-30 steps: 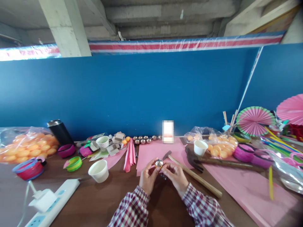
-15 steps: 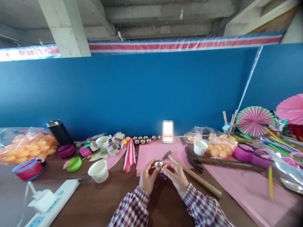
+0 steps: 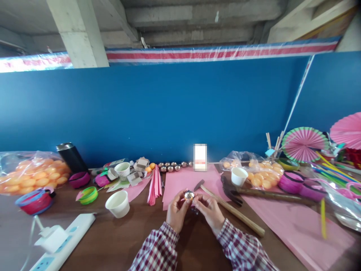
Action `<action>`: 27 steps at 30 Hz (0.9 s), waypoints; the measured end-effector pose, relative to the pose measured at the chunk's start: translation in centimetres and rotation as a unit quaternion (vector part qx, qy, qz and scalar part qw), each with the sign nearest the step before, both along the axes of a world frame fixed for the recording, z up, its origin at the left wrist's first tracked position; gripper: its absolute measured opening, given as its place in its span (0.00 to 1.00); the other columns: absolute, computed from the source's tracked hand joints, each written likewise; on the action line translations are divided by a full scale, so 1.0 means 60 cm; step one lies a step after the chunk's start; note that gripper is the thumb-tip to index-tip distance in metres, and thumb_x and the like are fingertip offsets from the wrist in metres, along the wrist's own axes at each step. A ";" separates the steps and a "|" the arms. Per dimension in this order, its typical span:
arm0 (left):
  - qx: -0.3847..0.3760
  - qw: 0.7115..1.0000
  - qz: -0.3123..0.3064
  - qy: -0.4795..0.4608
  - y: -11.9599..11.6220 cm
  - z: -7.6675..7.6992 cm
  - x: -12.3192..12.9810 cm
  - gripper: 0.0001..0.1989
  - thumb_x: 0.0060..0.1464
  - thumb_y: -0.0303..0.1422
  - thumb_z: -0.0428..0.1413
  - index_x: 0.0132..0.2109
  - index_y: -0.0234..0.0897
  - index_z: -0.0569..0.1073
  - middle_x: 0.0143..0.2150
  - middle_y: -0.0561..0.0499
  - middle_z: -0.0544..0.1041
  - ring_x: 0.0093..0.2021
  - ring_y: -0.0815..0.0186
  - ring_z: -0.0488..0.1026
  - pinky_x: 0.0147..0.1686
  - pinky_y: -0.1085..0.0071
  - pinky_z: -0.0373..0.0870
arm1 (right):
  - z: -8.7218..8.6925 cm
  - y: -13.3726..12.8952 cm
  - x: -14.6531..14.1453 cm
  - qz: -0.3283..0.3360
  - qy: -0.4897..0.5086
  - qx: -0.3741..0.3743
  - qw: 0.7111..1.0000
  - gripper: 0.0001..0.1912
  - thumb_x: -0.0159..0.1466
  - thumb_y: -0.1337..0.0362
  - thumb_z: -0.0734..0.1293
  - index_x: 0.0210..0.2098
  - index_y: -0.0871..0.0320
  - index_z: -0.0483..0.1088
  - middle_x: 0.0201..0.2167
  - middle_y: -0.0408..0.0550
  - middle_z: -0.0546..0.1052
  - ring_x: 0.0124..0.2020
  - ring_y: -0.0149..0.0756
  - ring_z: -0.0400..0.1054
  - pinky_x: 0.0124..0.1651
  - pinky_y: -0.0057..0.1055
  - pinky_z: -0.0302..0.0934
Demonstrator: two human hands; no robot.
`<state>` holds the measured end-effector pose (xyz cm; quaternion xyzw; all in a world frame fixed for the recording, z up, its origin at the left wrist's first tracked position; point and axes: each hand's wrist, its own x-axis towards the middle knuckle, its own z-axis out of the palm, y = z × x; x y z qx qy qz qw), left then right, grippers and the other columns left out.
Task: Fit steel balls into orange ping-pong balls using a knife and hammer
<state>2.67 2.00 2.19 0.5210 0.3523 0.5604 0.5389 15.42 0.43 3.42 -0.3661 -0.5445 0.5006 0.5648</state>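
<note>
A shiny silver ball [image 3: 188,195] with an orange tint at its lower edge is held up over the brown table. My left hand [image 3: 177,211] has its thumb and fingers closed round the ball's left side. From the right, my right hand [image 3: 210,212] pinches at the ball's edge with thumb and forefinger. Small dark shiny items [image 3: 194,211] sit just below the fingers, partly covered and too small to name. Beyond my hands lie pink paper sheets [image 3: 180,184]. A hammer [image 3: 239,214] with a wooden handle rests beside my right hand.
Several silver balls [image 3: 170,167] line the back by the blue partition [image 3: 169,105]. Bags of orange balls [image 3: 36,175] stand at both sides. A white paper cup [image 3: 117,204] and a power strip [image 3: 70,237] are at left. A second, dark-headed hammer [image 3: 270,194] lies right.
</note>
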 end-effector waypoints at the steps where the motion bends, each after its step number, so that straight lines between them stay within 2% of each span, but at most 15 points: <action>1: -0.001 1.000 0.002 0.001 0.000 0.000 0.000 0.20 0.44 0.35 0.55 0.47 0.33 0.66 0.43 0.44 0.73 0.42 0.60 0.70 0.43 0.63 0.67 | 0.000 0.000 0.000 -0.001 -0.002 0.000 1.000 0.12 0.53 0.56 0.64 0.23 0.59 0.66 0.25 0.46 0.72 0.27 0.31 0.64 0.34 0.29 0.59; 16: 0.003 1.000 0.006 0.007 0.000 0.002 -0.001 0.21 0.43 0.35 0.56 0.46 0.33 0.67 0.44 0.44 0.73 0.43 0.60 0.70 0.43 0.64 0.67 | 0.003 -0.001 -0.001 -0.005 -0.006 0.002 1.000 0.13 0.52 0.55 0.65 0.22 0.60 0.67 0.24 0.44 0.69 0.26 0.30 0.62 0.30 0.26 0.57; 21: -0.003 1.000 0.002 -0.002 0.000 0.004 -0.001 0.21 0.42 0.35 0.56 0.46 0.34 0.67 0.43 0.44 0.73 0.42 0.60 0.71 0.42 0.63 0.67 | -0.003 0.000 -0.001 -0.016 -0.021 0.003 1.000 0.15 0.52 0.53 0.64 0.23 0.60 0.66 0.29 0.47 0.71 0.27 0.30 0.62 0.30 0.26 0.57; 27: -0.003 1.000 -0.017 -0.022 -0.001 0.003 0.001 0.21 0.43 0.34 0.56 0.46 0.35 0.66 0.44 0.44 0.73 0.42 0.60 0.71 0.43 0.64 0.67 | -0.006 0.001 0.000 -0.021 -0.027 0.001 0.999 0.12 0.53 0.57 0.64 0.23 0.60 0.65 0.27 0.44 0.70 0.25 0.28 0.61 0.29 0.25 0.56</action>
